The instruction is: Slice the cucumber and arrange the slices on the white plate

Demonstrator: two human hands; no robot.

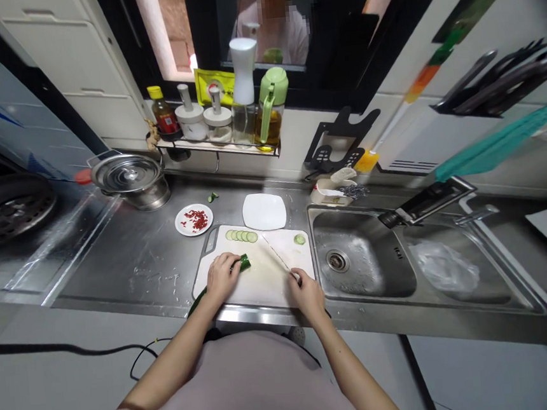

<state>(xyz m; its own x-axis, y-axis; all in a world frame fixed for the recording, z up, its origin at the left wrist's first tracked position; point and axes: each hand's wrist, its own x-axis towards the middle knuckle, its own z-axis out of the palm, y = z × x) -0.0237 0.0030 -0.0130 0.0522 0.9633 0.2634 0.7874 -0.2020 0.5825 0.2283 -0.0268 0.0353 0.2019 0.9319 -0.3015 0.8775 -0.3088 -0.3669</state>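
Two risks: the cucumber could roll on the cutting board, or the knife could catch the left hand beside its cut end.
left hand: curled over the cucumber, pinning it down.
right hand: closed on the knife handle, blade apart from the cucumber.

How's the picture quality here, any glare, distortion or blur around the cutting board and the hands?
Head view: the wide lens bows the counter and stretches the sink toward the corners. Same view, pale reflections streak the steel left of the cutting board. The left hand, right hand and cucumber read sharp, the knife is faint against white, and the utensils at far right smear.
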